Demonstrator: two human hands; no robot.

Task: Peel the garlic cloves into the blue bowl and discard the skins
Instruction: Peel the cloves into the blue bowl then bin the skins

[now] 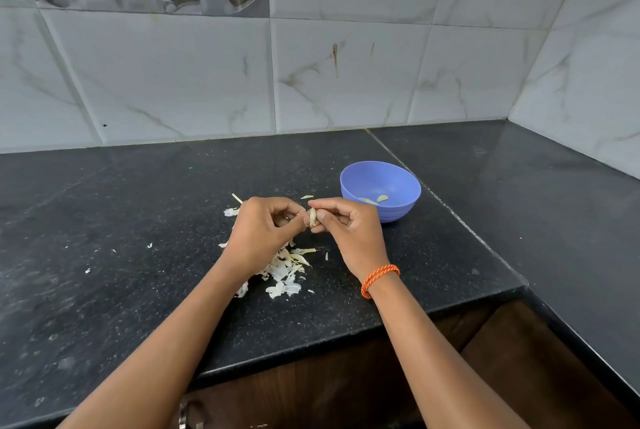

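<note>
Head view: garlic clove (312, 217), pale and tapered, pinched between curled fingertips of left hand (266, 231) and right hand (349, 231), above speckled black granite counter (138, 221). Papery white skins (285, 271) heaped beneath. Round blue bowl (381, 186) nearby, holding peeled cloves (375, 200).

Black speckled granite counter (138, 221), marble-look wall tiles (346, 75), brown wooden cabinet (346, 394) below

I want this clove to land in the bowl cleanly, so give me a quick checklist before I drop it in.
1. Garlic clove pinched between left hand and right hand: ok.
2. Clove fully peeled: cannot tell.
3. Blue bowl upright, just beyond the right hand: ok.
4. Bowl holds only peeled cloves: ok.
5. Skins discarded: not ok, piled on the counter.
</note>
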